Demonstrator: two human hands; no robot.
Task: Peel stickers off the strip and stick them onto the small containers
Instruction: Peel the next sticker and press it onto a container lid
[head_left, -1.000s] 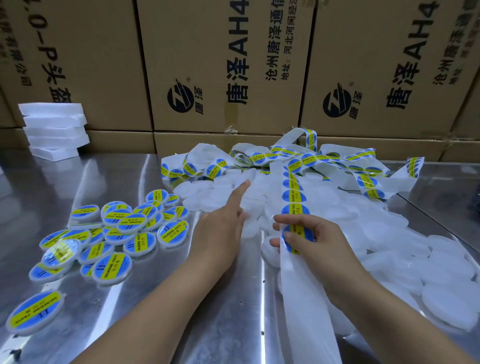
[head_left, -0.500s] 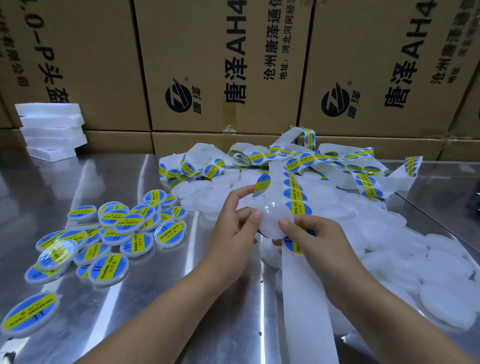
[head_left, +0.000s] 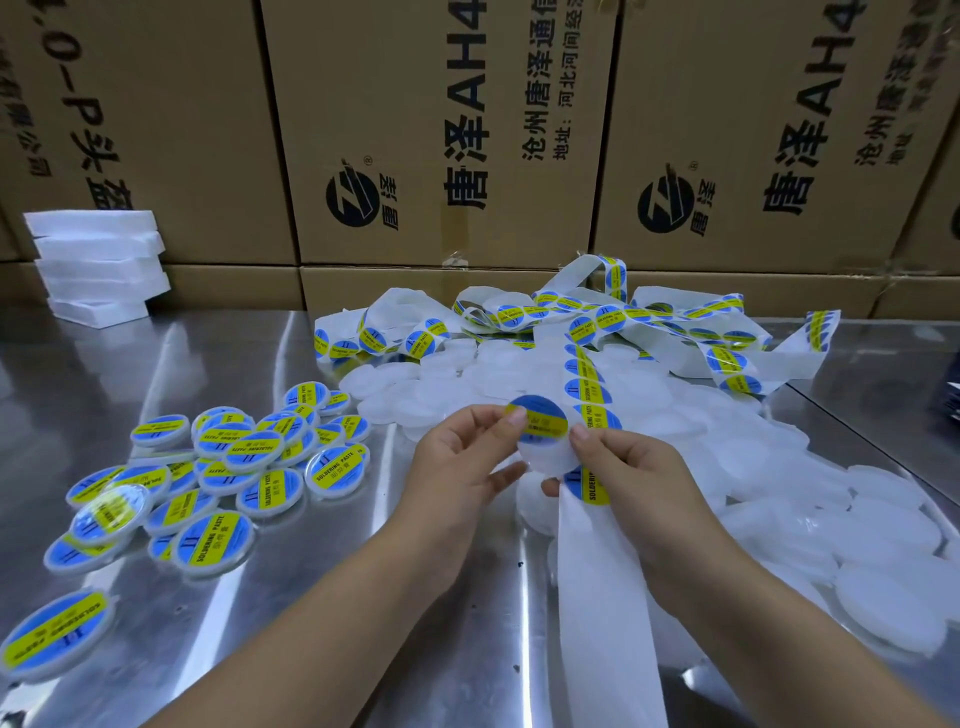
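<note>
Above a steel worktop (head_left: 395, 597), the left hand (head_left: 457, 467) and right hand (head_left: 623, 467) each close their grip on 1 small container (head_left: 545, 452) with a blue-and-yellow sticker (head_left: 537, 418) on its top, the sticker strip (head_left: 589, 379) trailing under the right hand.

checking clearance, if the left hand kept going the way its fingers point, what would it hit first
Probably the small container it pinches together with the right hand, under the blue-and-yellow sticker; beyond lies the sticker strip.

Blue-yellow sticker (head_left: 537, 419) half-laid on raised white container (head_left: 546, 453); strip (head_left: 592, 384) trails across unlabelled containers (head_left: 852, 525).
</note>
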